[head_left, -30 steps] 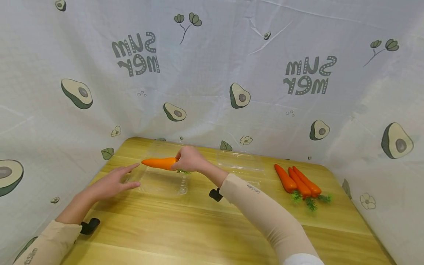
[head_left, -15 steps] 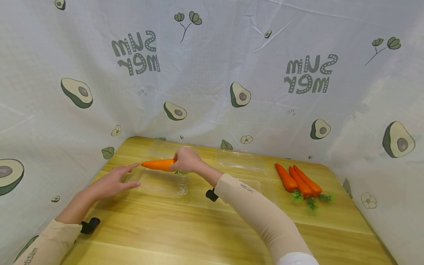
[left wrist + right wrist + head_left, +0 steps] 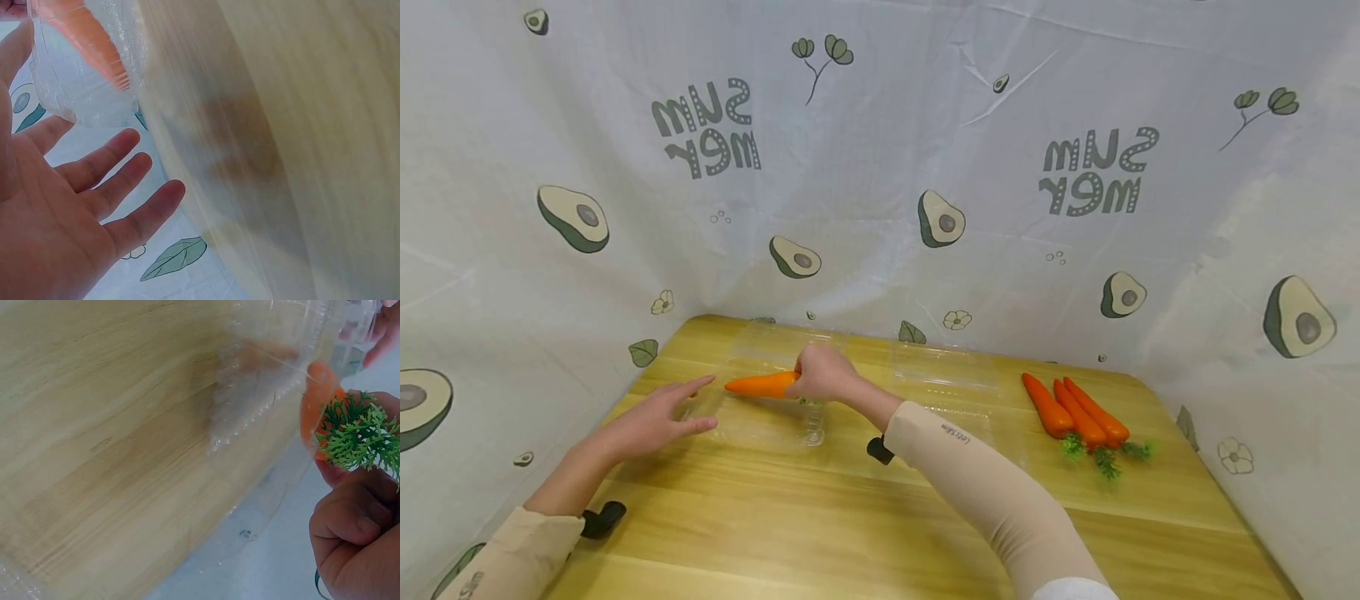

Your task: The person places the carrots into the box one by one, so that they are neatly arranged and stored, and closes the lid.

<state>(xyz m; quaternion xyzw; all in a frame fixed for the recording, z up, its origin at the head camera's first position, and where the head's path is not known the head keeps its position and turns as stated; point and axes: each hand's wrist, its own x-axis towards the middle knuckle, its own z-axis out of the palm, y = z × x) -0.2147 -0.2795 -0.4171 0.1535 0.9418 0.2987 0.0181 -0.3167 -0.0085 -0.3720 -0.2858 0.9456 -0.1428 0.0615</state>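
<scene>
My right hand [image 3: 823,372] grips an orange carrot [image 3: 758,385] near its leafy end, with the tip pointing left. Green fronds [image 3: 365,434] stick out beside the fingers in the right wrist view. The carrot lies level within an opened clear plastic box [image 3: 767,429]; whether it touches the bottom is hard to tell. At the box's left side is my left hand [image 3: 651,421], fingers spread and holding nothing. Seen from the left wrist, the carrot [image 3: 94,44] shows through the clear wall, close to the left fingers [image 3: 112,156].
To the right of the hands lies a second opened clear plastic box [image 3: 947,367], partly behind the right forearm. Several more carrots [image 3: 1078,412] lie together at the table's right. A printed cloth [image 3: 865,167] hangs behind the wooden table [image 3: 790,525].
The right hand has lowered the carrot a little into the box, and its forearm has shifted slightly left. The left hand stays nearly still. The other carrots have not moved.
</scene>
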